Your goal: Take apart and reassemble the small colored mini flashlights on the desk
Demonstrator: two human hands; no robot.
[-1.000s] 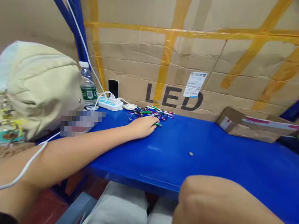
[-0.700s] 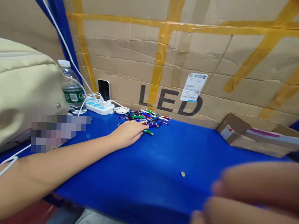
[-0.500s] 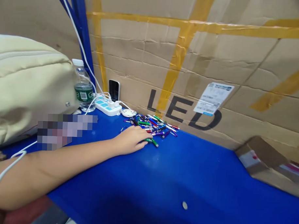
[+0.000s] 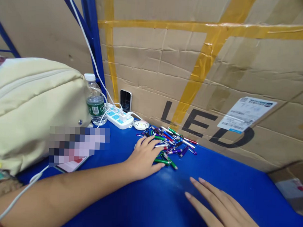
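A loose pile of short metallic-coloured pens (image 4: 176, 140) in green, purple, blue, red and silver lies on the blue table (image 4: 143, 206), close against the cardboard. My left hand (image 4: 145, 158) rests palm down at the pile's near left edge, fingers spread and touching some pens. Beside its thumb lie green pens (image 4: 163, 162). What is under the left palm is hidden. My right hand (image 4: 222, 207) is at the lower right, over bare tabletop, with its fingers stretched out and nothing in them. It is apart from the pens.
A large cardboard box (image 4: 148, 63) marked LED walls the back. Left stand a cream bag (image 4: 42, 103), a water bottle (image 4: 95, 108), a power strip (image 4: 119, 117) with cables and a white cat-faced item (image 4: 140, 125). A phone (image 4: 72, 165) lies near my forearm; a carton (image 4: 291, 188) is at right.
My right hand has come into view at the lower right. The left hand's fingers are more spread at the pile's edge. The view has shifted, so the scene sits lower and further right.
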